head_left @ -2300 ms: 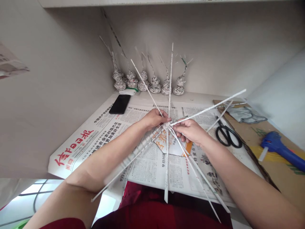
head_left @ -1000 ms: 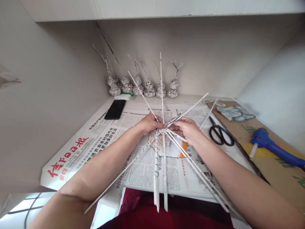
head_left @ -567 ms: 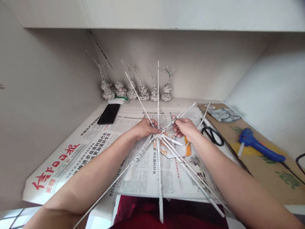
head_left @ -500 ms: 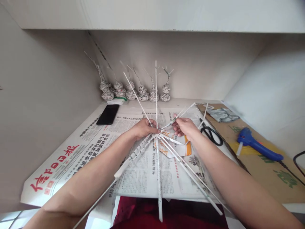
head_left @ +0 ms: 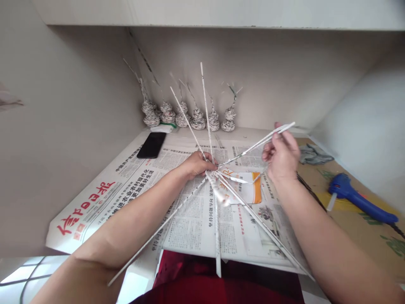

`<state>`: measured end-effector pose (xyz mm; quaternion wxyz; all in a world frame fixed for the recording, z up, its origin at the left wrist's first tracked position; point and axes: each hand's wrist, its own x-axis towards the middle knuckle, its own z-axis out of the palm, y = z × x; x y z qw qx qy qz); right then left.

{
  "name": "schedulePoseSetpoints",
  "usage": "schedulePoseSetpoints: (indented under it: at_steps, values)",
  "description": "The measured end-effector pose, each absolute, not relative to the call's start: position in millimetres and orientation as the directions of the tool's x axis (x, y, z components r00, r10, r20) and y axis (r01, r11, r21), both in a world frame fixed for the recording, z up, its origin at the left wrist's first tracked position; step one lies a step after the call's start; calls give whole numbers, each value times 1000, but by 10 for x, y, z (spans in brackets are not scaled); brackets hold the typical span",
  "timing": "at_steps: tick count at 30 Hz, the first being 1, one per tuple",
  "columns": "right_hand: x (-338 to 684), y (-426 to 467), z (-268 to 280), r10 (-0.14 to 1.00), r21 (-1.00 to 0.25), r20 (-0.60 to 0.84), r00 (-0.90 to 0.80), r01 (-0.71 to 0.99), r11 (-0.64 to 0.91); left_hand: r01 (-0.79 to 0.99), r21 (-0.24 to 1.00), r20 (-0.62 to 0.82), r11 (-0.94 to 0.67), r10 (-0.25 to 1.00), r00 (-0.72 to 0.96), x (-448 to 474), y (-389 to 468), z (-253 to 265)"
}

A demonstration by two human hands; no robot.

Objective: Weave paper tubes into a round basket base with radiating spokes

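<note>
The left hand [head_left: 199, 164] pinches shut on the centre of a star of rolled paper sticks [head_left: 216, 219], held just above the newspaper [head_left: 133, 185] that covers the surface. The sticks fan out from that point, some rising toward the back wall, others reaching down over the near edge. The right hand [head_left: 281, 156], raised to the right, grips one long stick [head_left: 253, 147] near its far end. Woven paper gourds [head_left: 190, 116] line the wall behind; a black phone [head_left: 152, 145] lies on the left, and a blue glue gun [head_left: 360, 198] on cardboard to the right.
</note>
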<state>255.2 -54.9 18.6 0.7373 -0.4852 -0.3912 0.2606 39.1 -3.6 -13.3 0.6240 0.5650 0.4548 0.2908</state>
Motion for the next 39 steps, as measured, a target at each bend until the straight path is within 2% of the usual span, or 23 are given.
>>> schedulePoseSetpoints:
  at_steps: [3,6,9,11,13,15,17,24,27,31,39]
  values:
    - [2580,-593,283,698,-854,430,573,7,521,117,974,-226,195,884,410,396,-17,-150]
    - [2643,-563,309,674,-859,380,634,-28,511,82,980,-200,182,908,369,401,-13,-134]
    - [2641,-511,246,726,-947,154,670,-109,301,25,987,-156,156,942,297,410,-28,-92]
    - [2553,-509,161,847,-993,34,531,-81,90,6,990,-140,144,954,264,426,-46,-71]
    - [2412,-534,51,951,-998,19,308,59,1,-7,989,-141,148,957,252,449,-69,-66]
    - [2270,-563,-66,982,-989,75,173,138,52,-27,987,-144,156,956,255,477,-93,-79]
    - [2173,-576,-167,986,-985,101,129,152,80,-40,987,-141,157,953,269,500,-114,-103]
    - [2112,-554,-268,965,-980,109,239,190,64,-52,993,-86,110,939,332,530,-159,-141]
    - [2084,-566,-254,964,-981,131,233,170,92,-18,987,-149,163,938,312,513,-162,-86]
    - [2067,-581,-259,968,-967,135,211,240,82,-17,954,-276,298,903,328,457,-119,-46]
    - [2085,-632,-204,975,-888,138,172,458,45,-63,927,-317,371,859,401,394,-36,-82]
